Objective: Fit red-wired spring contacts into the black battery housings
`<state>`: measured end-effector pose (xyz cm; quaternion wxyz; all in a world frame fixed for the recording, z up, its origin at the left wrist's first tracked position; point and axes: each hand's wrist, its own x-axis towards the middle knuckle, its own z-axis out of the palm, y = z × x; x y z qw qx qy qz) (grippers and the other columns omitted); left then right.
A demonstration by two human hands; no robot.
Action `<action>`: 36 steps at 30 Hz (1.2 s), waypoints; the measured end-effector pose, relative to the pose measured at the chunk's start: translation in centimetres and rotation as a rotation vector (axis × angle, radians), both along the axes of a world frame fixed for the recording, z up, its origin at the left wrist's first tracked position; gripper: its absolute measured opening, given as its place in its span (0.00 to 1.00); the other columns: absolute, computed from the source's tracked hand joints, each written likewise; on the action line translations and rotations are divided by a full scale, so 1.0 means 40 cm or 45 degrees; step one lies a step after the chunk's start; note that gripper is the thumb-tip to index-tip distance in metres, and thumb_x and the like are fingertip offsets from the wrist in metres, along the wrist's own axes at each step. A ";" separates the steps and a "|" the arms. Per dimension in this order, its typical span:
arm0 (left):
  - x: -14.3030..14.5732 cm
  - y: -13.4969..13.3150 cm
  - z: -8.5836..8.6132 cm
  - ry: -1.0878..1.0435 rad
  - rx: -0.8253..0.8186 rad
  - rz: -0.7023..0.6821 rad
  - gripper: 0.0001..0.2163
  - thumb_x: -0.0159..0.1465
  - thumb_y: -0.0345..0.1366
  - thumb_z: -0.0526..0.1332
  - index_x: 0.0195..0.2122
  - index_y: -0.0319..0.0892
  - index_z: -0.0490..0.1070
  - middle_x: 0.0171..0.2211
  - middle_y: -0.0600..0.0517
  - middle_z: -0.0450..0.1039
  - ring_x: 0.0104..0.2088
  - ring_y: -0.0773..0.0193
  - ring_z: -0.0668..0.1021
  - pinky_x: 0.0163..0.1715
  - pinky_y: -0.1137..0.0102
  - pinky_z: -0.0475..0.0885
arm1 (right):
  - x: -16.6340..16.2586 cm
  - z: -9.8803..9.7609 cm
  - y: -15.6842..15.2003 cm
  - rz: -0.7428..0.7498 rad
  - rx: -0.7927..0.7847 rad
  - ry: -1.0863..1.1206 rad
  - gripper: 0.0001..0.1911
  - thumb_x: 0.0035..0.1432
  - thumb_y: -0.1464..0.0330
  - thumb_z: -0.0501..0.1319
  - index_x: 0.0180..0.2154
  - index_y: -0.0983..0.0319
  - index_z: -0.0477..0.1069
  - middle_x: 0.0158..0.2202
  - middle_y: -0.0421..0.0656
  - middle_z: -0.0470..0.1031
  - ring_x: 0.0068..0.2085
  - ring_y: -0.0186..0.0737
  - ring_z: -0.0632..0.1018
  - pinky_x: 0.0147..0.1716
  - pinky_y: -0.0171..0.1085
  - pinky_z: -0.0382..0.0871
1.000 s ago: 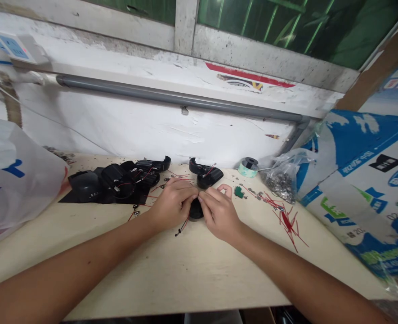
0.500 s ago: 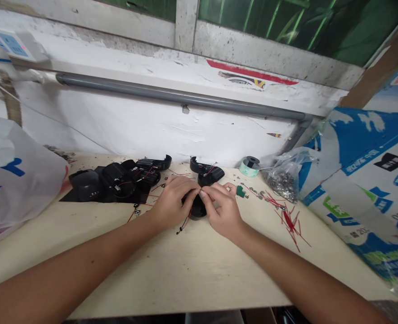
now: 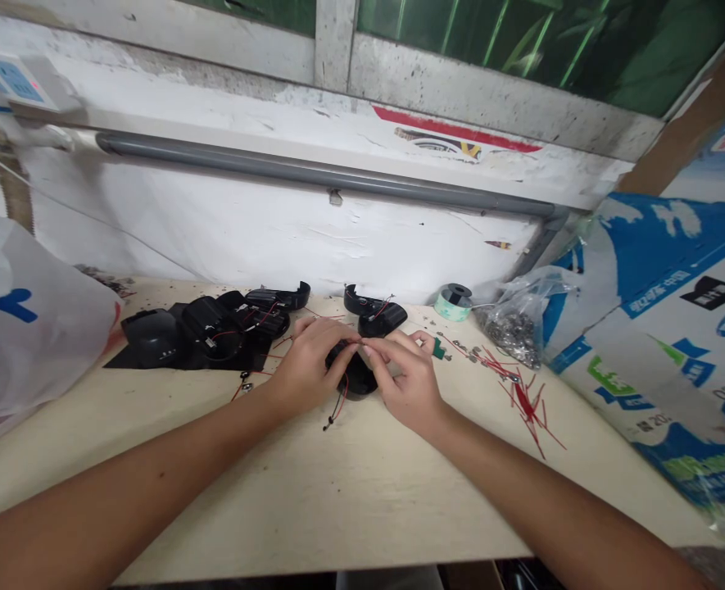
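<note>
My left hand (image 3: 313,358) and my right hand (image 3: 406,373) meet fingertip to fingertip over a black plastic housing (image 3: 357,385) on the table. Both are closed in a pinch; what sits between the fingertips is too small to make out. Thin red and black wires (image 3: 336,410) with a small dark end trail from the housing below my left hand. Just behind my hands lies another black housing part (image 3: 383,318) with a red wire. A small green piece (image 3: 438,348) is beside my right hand's fingers.
Several black housings (image 3: 211,328) rest on a dark sheet at left, near a white plastic bag (image 3: 36,328). Loose red wires (image 3: 527,406), a tape roll (image 3: 453,301) and a clear bag of metal parts (image 3: 513,324) lie at right. A blue-white carton (image 3: 663,328) borders the table.
My hands stay pinched together above the housing, with the fingers shifted only slightly. A little more of the housing shows between them. The whole view has drifted slightly.
</note>
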<state>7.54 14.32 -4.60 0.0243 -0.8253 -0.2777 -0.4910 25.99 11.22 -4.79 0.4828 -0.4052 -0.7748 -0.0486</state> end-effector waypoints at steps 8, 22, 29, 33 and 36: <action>-0.005 0.005 -0.001 0.063 -0.054 0.019 0.04 0.69 0.31 0.59 0.40 0.43 0.73 0.37 0.51 0.80 0.41 0.59 0.79 0.47 0.59 0.61 | -0.001 0.004 0.004 -0.040 -0.102 0.111 0.09 0.67 0.67 0.57 0.34 0.59 0.73 0.26 0.36 0.68 0.30 0.36 0.72 0.45 0.45 0.54; -0.001 0.008 -0.003 -0.212 0.044 0.304 0.11 0.66 0.35 0.61 0.46 0.42 0.61 0.48 0.43 0.67 0.51 0.52 0.71 0.48 0.57 0.62 | 0.006 -0.021 0.047 0.193 -0.372 0.508 0.09 0.63 0.64 0.63 0.32 0.60 0.78 0.27 0.39 0.68 0.31 0.37 0.70 0.35 0.39 0.64; 0.006 -0.008 0.004 -0.033 -0.337 0.139 0.06 0.69 0.40 0.57 0.42 0.44 0.68 0.46 0.48 0.70 0.48 0.53 0.68 0.48 0.58 0.60 | -0.003 -0.021 0.045 0.346 -0.448 0.642 0.09 0.62 0.63 0.64 0.34 0.60 0.79 0.29 0.40 0.69 0.32 0.36 0.69 0.34 0.37 0.65; 0.010 -0.010 0.001 -0.047 -0.351 0.052 0.05 0.71 0.37 0.55 0.42 0.44 0.69 0.42 0.50 0.72 0.46 0.56 0.69 0.46 0.60 0.60 | -0.013 -0.019 0.038 0.423 -0.496 0.568 0.10 0.63 0.63 0.64 0.31 0.60 0.77 0.28 0.39 0.65 0.31 0.36 0.68 0.33 0.37 0.64; 0.011 -0.007 -0.002 -0.052 -0.350 0.028 0.04 0.71 0.35 0.56 0.40 0.43 0.69 0.40 0.50 0.73 0.44 0.57 0.70 0.46 0.61 0.60 | -0.016 -0.019 0.035 0.440 -0.543 0.555 0.10 0.63 0.62 0.63 0.32 0.60 0.77 0.30 0.40 0.66 0.32 0.36 0.68 0.32 0.37 0.64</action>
